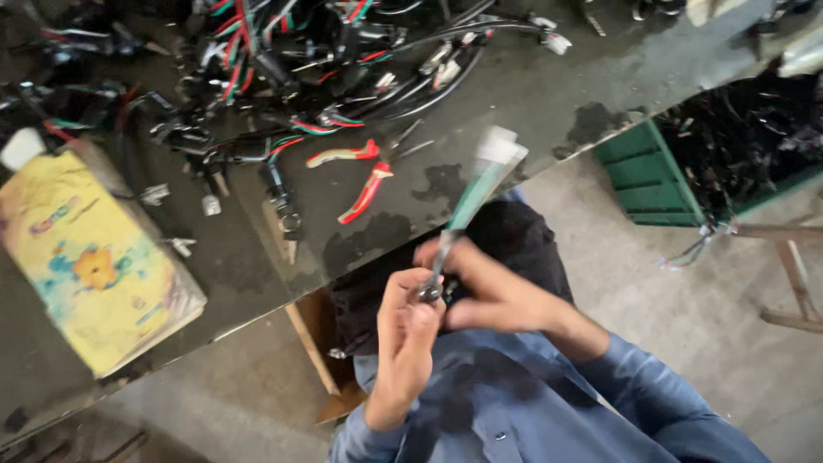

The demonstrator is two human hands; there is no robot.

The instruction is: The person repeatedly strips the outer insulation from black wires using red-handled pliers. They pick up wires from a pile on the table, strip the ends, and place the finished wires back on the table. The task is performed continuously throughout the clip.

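Observation:
Both hands meet in front of my chest, below the table edge. My left hand (407, 330) is curled around the lower, dark end of a thin wire bundle (470, 206). My right hand (484, 287) pinches the same bundle just beside it. The bundle has green and pale wires and rises up to a whitish connector (499, 146), blurred by motion. Red-handled pliers (356, 176) lie open on the dark tabletop (531, 94) just beyond my hands, untouched.
A tangled heap of black, red and green wiring harnesses (283, 60) covers the back of the table. A worn yellow book (90, 261) lies at the left. A green crate (651, 176) full of dark wiring stands on the floor at the right, beside a wooden frame (793, 274).

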